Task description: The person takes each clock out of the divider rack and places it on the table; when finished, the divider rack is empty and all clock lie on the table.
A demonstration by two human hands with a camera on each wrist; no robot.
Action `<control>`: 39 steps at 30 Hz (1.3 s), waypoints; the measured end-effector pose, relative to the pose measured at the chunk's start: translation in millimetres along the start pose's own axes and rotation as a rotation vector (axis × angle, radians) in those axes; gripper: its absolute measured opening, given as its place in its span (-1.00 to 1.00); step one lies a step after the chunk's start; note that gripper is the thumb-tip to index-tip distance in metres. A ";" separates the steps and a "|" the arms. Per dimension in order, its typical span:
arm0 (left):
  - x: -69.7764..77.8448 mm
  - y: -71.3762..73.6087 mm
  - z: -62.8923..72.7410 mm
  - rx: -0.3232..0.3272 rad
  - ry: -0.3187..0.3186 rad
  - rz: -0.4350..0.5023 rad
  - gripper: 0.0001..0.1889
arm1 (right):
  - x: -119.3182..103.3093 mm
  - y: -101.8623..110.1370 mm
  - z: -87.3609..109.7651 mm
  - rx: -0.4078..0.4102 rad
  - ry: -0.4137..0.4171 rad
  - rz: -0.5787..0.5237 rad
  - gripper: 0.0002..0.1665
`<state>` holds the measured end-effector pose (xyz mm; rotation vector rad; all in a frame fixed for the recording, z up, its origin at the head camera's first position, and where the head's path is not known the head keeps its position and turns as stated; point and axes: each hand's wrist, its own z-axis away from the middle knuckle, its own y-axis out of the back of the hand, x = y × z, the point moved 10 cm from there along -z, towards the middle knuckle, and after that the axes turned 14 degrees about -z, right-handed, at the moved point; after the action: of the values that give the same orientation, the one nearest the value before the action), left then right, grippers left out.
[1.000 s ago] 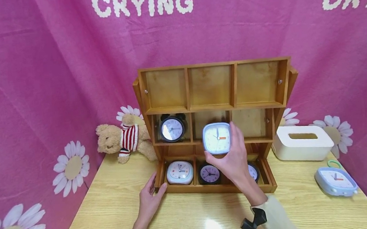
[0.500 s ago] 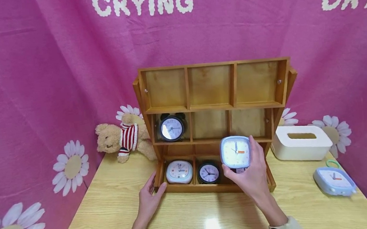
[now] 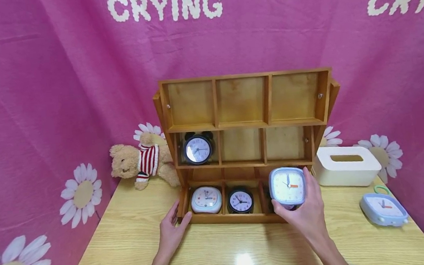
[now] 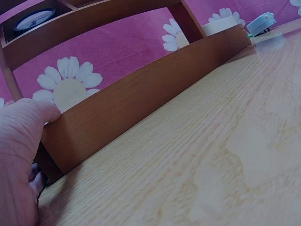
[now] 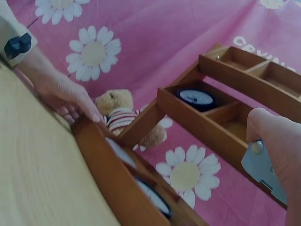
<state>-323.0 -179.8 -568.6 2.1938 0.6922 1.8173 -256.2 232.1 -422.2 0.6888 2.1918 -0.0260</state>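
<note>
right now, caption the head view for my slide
Right hand holding a blue-rimmed clock in front of a wooden shelf, left hand on its corner

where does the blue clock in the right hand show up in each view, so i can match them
Head: right of centre, the blue clock, face to the camera, in the right hand.
Left wrist: not in it; the second blue clock at upper right is a different one.
Right wrist: lower right, the blue clock partly covered by the right hand.
Shared landmark: the black clock in the wooden shelf, middle row, left compartment.
</note>
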 end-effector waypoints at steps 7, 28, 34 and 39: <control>-1.0 -2.3 1.6 -0.018 -0.001 0.006 -0.33 | 16.2 18.8 11.9 -0.001 0.022 0.020 0.38; 4.1 -0.1 -0.9 -0.015 -0.004 0.026 -0.33 | 81.1 97.2 28.7 0.025 -0.270 0.120 0.45; 2.7 -0.6 0.4 -0.013 -0.002 0.016 -0.33 | 104.9 115.0 30.0 -0.030 -0.363 0.161 0.45; 2.3 -1.0 1.3 -0.012 -0.003 -0.004 -0.33 | 122.9 124.3 28.5 -0.048 -0.381 0.199 0.43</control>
<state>-321.6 -177.7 -567.4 2.1851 0.6823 1.8114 -239.1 388.4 -503.8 0.8008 1.7486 -0.0011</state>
